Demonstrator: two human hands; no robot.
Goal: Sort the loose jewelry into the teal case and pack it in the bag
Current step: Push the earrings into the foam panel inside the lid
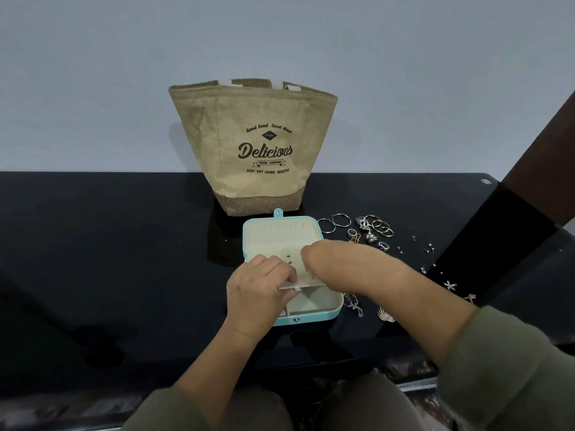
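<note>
Left grip is pinching the cream stud panel inside the open teal case, sitting on the surface before the bag. Right grip is curling over it; contents, cannot tell. Loose jewelry is looking tiny, slippery: needing fingertip pinches.

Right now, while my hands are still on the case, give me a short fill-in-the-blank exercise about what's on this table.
1. The lid of the small teal jewelry case on the black table is ____.
2. The tan burlap bag stands directly ____ the case, against the wall.
3. The loose silver rings and hoops lie to the ____ of the case.
4. The largest word printed on the bag is ____.

Missing words: open; behind; right; Delicious.
</note>
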